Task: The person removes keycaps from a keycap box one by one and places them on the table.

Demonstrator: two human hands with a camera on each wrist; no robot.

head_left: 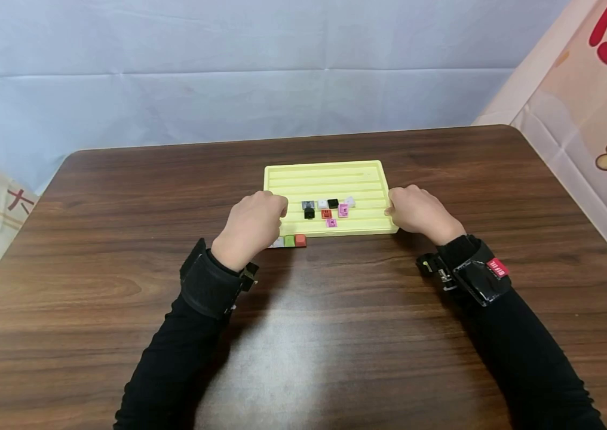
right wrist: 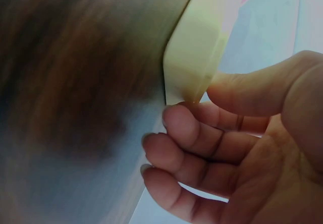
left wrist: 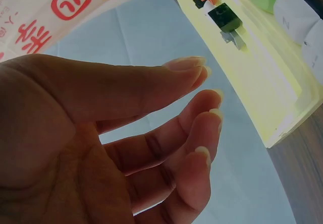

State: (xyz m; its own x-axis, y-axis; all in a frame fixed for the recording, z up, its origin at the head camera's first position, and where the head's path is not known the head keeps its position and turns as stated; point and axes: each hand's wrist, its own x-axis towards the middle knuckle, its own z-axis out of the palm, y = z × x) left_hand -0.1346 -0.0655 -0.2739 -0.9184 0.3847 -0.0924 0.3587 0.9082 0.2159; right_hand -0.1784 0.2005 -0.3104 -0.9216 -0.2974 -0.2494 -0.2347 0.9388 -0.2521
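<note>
A pale yellow ridged tray (head_left: 330, 173) lies on the table, with several small keycaps (head_left: 343, 210) in grey, black, white, red and pink scattered on it. My right hand (head_left: 419, 210) grips the tray's right edge near the front corner; in the right wrist view the thumb (right wrist: 247, 93) lies against the rim. My left hand (head_left: 255, 224) is at the tray's left edge. Its fingers (left wrist: 197, 128) are loosely bent and the thumb lies close to the index finger, with nothing seen between them. The tray stands apart from these fingertips in the left wrist view.
Along the tray's front edge, partly behind my left hand, runs a row of keycaps: white, green (head_left: 290, 240) and red (head_left: 300, 240). The brown wooden table (head_left: 346, 334) ends at a pale cloth backdrop (head_left: 282, 95), with printed sheets (head_left: 594, 119) at the sides.
</note>
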